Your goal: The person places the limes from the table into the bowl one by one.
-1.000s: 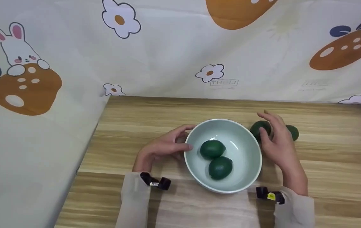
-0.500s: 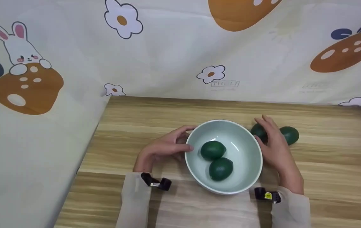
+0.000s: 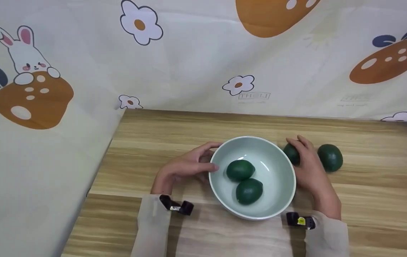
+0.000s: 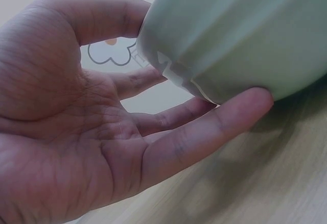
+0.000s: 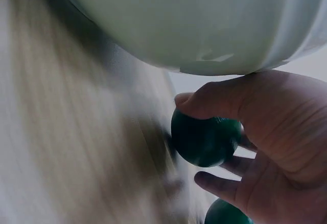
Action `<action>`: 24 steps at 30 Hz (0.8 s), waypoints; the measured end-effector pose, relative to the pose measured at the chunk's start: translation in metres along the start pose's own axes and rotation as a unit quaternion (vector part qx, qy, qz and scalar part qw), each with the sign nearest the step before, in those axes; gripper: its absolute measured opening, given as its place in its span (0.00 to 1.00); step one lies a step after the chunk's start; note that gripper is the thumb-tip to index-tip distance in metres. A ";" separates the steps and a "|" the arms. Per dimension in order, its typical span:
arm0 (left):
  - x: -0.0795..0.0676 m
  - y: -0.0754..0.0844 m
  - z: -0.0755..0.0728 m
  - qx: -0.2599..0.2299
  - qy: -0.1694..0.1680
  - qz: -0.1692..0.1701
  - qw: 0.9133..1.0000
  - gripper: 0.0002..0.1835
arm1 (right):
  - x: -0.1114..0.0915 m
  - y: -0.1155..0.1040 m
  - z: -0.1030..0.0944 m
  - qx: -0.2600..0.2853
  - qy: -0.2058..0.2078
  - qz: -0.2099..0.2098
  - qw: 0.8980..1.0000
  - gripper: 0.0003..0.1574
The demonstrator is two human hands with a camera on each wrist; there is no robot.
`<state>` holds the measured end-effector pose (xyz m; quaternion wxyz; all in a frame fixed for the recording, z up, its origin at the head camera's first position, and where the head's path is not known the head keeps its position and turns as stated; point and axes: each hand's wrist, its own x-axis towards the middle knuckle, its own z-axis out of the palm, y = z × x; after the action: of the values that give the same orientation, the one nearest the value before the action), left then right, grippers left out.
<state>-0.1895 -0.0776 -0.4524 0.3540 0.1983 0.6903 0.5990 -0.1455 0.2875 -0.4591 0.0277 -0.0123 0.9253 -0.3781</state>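
A pale green bowl (image 3: 274,178) stands on the wooden table, with two dark green limes, one lime (image 3: 240,170) touching the other lime (image 3: 249,191), inside it. My left hand (image 3: 185,166) holds the bowl's left side, thumb over the rim; in the left wrist view its fingers lie along the ribbed lower wall. Just right of the bowl, my right hand (image 3: 310,167) grips a third lime (image 3: 291,153), partly covered by the fingers. The right wrist view shows the thumb on this lime (image 5: 204,137) and fingers behind it, close under the bowl's wall.
Another lime (image 3: 330,157) lies on the table (image 3: 378,171) just right of the right hand. A patterned cloth (image 3: 189,53) hangs along the table's back edge and left side.
My right hand has come down and closed round the lime beside the bowl. The lime to its right has shifted slightly nearer to me. Left hand and bowl stay nearly still.
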 end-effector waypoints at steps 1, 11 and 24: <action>0.000 0.000 0.000 0.001 0.001 0.001 1.000 0.41 | 0.000 0.000 0.000 0.000 -0.002 0.002 1.000 0.49; -0.001 -0.001 0.000 -0.002 0.004 0.006 1.000 0.39 | -0.002 -0.001 -0.003 -0.011 -0.017 0.003 1.000 0.49; -0.001 0.000 0.001 -0.015 0.000 -0.001 1.000 0.41 | -0.007 -0.003 -0.005 -0.003 0.008 -0.002 1.000 0.51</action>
<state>-0.1879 -0.0776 -0.4520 0.3576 0.1924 0.6813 0.6090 -0.1393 0.2888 -0.4533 0.0191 -0.0116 0.9267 -0.3751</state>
